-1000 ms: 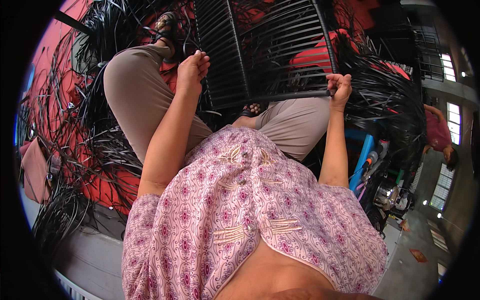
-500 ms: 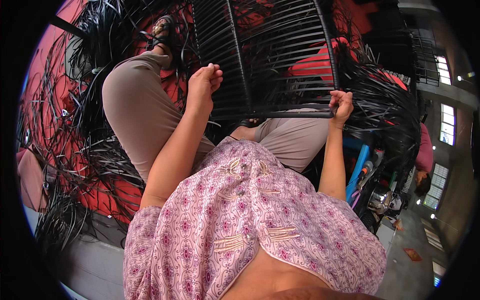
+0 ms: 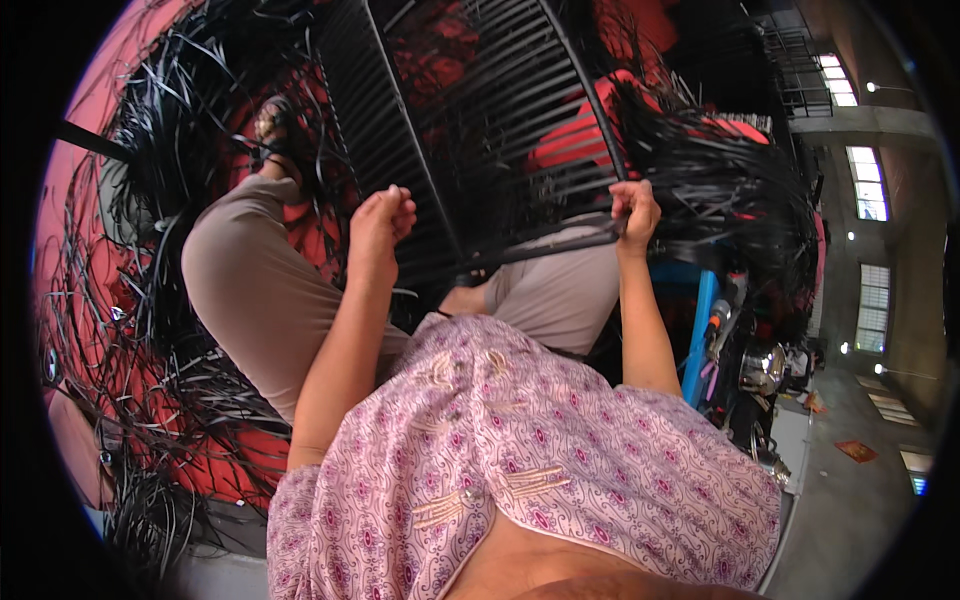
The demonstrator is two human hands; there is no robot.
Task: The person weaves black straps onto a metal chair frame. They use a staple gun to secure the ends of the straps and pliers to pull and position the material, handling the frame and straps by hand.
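Black frame (image 3: 415, 135), close parallel slats, round-section edges, tilted, near edge over bent leg (image 3: 555, 292); right hand (image 3: 637, 214) curled round near corner; left hand (image 3: 383, 225) folded closed alongside, contents I cannot tell.

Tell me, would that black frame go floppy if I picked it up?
Probably not: the frame looks thick-edged and rigid. Its thin slats might bend a little if pushed, being narrow with gaps between. It may feel light for its size, since much of it is open space.
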